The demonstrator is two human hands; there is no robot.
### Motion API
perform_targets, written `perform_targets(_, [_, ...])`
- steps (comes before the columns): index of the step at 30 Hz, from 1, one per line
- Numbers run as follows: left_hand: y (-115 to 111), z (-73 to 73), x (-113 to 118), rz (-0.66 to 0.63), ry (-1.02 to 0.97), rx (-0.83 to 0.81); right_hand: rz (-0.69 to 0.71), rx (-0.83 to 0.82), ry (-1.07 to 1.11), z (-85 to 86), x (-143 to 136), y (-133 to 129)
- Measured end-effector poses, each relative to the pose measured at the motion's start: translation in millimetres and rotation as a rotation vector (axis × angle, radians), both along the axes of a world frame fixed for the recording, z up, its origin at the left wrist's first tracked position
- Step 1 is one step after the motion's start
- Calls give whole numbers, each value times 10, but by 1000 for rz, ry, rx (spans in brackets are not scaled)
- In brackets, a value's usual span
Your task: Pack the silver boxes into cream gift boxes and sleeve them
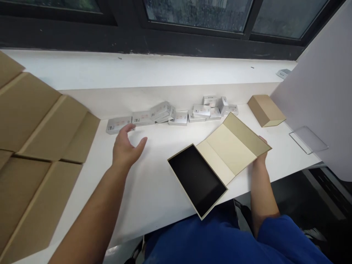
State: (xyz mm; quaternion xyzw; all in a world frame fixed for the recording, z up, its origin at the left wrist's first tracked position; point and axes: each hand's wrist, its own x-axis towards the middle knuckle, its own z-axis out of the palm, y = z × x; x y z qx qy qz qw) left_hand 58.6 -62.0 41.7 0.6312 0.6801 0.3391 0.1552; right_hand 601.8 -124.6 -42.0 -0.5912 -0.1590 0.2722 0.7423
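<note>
A beige gift box [230, 149] lies unfolded near the table's front edge, its hinged lid swung out to the right and its black tray [198, 179] bare inside. My right hand [260, 156] grips the lid at its right edge, with most of the fingers hidden behind the panel. Over the table to the left, my left hand [127, 146] has thumb and fingers apart and nothing between them. Its fingertips are beside a small silver box [118, 124], the leftmost of a row against the wall; whether they touch it I cannot tell.
Several more silver boxes [178, 118] lie in loose piles along the wall. Folded brown boxes [41, 121] cover the left side. A closed brown box [265, 110] stands at the back right, near a clear plastic sheet [308, 140] by the white partition [321, 95].
</note>
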Motion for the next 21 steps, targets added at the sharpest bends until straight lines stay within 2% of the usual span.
perform_targets(2, [189, -80, -6, -5, 36, 37, -107, -25, 48, -2, 104, 0])
perform_targets(5, [529, -166, 150, -115, 107, 59, -198, -32, 73, 22, 170, -7])
perform_targets(9, [1014, -228, 415, -235, 242, 38, -250, -28, 23, 32, 78, 5])
perform_targets(12, [1269, -240, 500, -274, 312, -8, -264, -29, -33, 23, -21, 14])
perform_targets(15, [1351, -250, 496, -264, 345, -38, -267, -39, -66, 18, -68, 21])
perform_targets(21, [1234, -199, 518, -233, 363, -6, -252, -52, -100, 31, -95, 44])
